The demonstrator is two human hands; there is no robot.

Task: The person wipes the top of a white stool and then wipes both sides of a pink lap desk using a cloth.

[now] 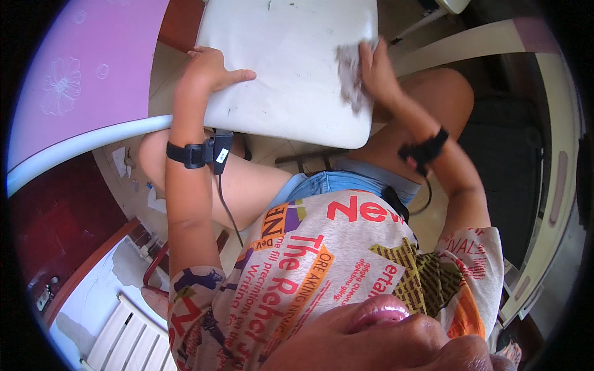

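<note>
A white padded chair seat (287, 69) with scattered dark marks lies in front of me, above my knees. My left hand (209, 69) grips its left edge, thumb spread across the top and fingers curling at the side. A crumpled grey cloth (350, 76) is under my right hand (378, 69), pressed against the seat's right edge. That hand and the cloth are slightly blurred. Black straps with small devices sit around both forearms, the left device (222, 150) trailing a cable.
At the left stands a pink table (93, 60) with flower prints and a pale rim (93, 143). A white slatted chair (127, 334) is at lower left. Paper scraps (121, 162) litter the tiled floor. A pale curved frame (552, 185) borders a dark panel (499, 185) on the right.
</note>
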